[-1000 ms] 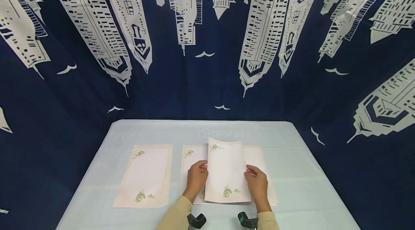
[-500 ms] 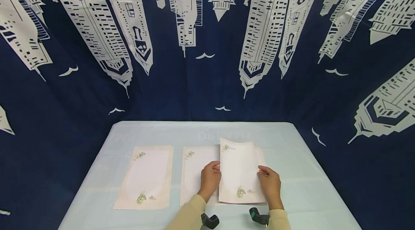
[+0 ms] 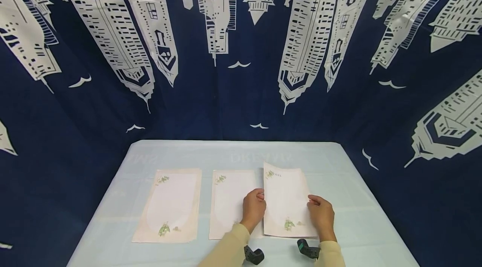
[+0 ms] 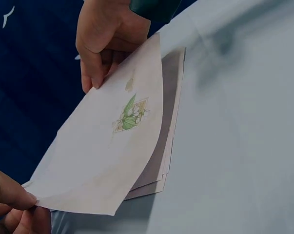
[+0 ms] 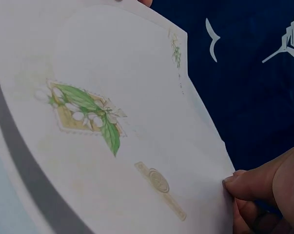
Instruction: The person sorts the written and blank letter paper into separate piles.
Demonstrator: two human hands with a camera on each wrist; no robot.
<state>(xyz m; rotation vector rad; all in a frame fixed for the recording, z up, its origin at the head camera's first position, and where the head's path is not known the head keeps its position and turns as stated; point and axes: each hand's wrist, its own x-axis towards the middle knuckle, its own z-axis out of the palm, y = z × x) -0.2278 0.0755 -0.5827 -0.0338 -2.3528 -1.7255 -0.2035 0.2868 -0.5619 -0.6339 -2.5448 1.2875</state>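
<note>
A decorated sheet of writing paper, cream-edged with green flower prints, is raised above the right part of the middle papers. My left hand pinches its left edge between thumb and fingers. On the opposite edge, my right hand pinches it the same way. The paper bows in the left wrist view, with a gap above the sheets underneath. Matching paper lies flat below and to the left of it, partly hidden by my left hand and sleeve.
Another pile of the same paper lies flat at the left of the pale-covered table. A dark blue curtain with white building prints hangs behind the table. Black wrist devices sit near both sleeves.
Both hands have moved right, carrying the sheet with them. More of the middle papers now shows at the left. The pile at the far left has stayed put.
</note>
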